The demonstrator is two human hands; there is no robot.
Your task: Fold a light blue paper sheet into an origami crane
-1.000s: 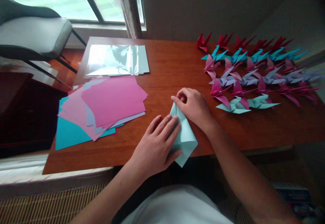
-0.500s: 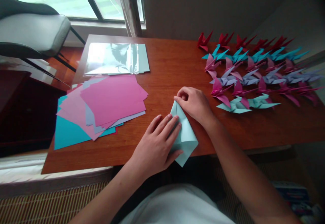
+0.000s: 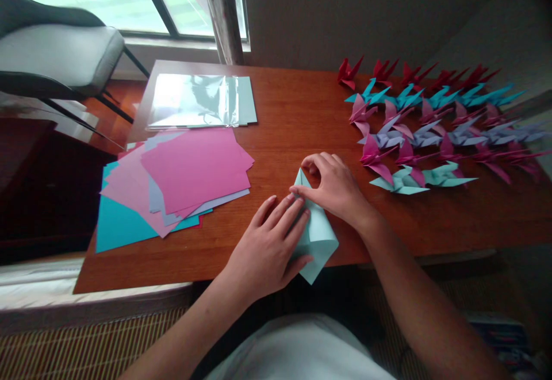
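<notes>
Wooden surface beside a window carries a loose heap of coloured sheets, a clear plastic sleeve and rows of folded cranes at the right. A pale green folded paper lies at the near edge, its lower corner overhanging. On it the left hand lies flat and released, fingers spread. The right hand is curled, thumb on the paper near its upper point; whether it pinches or only presses cannot be told.

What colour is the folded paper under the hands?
Pale mint green folded paper, pressed by left hand and right hand; head view shows it.
</notes>
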